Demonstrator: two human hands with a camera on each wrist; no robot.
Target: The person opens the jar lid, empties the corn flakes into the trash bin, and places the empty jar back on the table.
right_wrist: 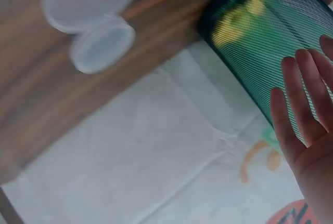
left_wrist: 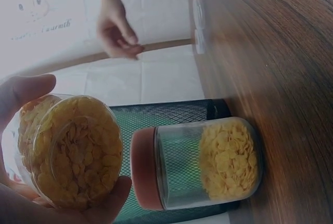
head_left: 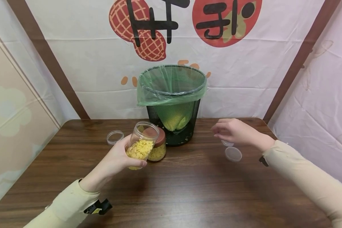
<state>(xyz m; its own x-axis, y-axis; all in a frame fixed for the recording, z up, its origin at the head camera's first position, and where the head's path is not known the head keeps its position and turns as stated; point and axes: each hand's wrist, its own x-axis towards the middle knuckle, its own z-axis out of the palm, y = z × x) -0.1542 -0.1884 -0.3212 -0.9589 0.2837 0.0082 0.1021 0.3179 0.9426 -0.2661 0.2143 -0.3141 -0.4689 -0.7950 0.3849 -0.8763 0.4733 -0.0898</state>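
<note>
A clear cylindrical plastic jar (head_left: 142,145) of yellow flakes (head_left: 138,152) is grasped by the left hand (head_left: 117,160), mouth tilted toward the black mesh bin (head_left: 191,122); nothing is held by the right hand (head_left: 234,130).

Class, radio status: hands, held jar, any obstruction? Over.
Left hand gripping tilted flake jar. Right hand empty, raised near clear lids. Possibly in the way: brown-lidded jar before bin.

Can't fully see brown-lidded jar (head_left: 160,149) near table's (head_left: 185,186) back edge in head view, kinda blocked by open jar (head_left: 141,148).
</note>
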